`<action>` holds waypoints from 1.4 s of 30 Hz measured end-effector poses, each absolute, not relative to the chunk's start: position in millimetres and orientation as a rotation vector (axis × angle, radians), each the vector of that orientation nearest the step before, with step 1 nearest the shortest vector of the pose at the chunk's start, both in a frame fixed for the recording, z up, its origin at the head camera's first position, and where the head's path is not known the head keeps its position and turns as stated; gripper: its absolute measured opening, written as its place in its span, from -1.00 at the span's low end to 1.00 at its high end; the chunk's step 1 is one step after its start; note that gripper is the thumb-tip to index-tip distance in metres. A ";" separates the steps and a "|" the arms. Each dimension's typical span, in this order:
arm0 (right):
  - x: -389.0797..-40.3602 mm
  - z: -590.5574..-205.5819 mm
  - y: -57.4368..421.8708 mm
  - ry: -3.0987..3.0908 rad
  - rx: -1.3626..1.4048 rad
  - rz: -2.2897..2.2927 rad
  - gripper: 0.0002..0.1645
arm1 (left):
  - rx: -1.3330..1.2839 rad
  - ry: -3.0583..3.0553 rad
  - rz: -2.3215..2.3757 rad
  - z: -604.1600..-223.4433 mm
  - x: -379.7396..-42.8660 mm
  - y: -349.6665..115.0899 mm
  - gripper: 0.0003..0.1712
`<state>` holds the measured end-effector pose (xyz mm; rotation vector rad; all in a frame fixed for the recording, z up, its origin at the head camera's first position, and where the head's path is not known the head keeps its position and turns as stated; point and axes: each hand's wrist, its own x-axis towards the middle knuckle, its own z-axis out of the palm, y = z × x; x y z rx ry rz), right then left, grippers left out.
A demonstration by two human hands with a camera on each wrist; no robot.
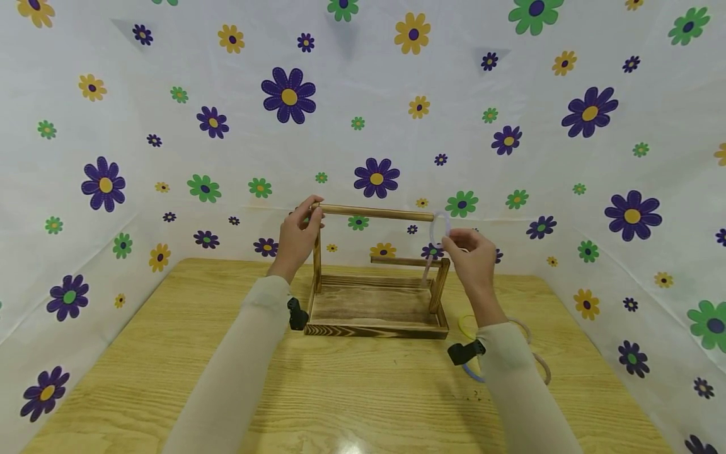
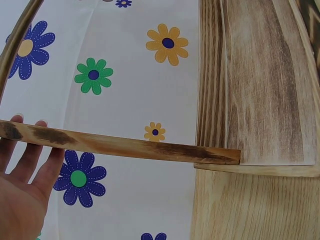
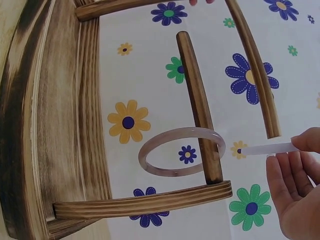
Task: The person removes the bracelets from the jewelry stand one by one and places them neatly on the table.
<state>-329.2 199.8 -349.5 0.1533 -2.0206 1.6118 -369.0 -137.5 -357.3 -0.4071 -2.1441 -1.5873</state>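
Note:
A brown wooden display stand with a tray base has two posts, each bearing a sideways rod. My left hand grips the top of its left post, where the upper rod begins. In my right hand, thumb and fingers pinch a pale lavender bangle. That bangle is right at the free end of the upper rod, seen edge-on in the right wrist view. A pinkish, translucent bangle hangs around the lower rod, near the right post.
Several bangles lie on the wood-grain table under my right forearm, including a yellow one, a blue one and a brownish one. A white flower-printed cloth rises behind and beside the table.

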 end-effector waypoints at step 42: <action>-306.6 -345.9 207.7 -2.021 0.221 1.655 -0.72 | -0.391 -2.154 -1.613 -345.3 -354.8 -133.7 -0.55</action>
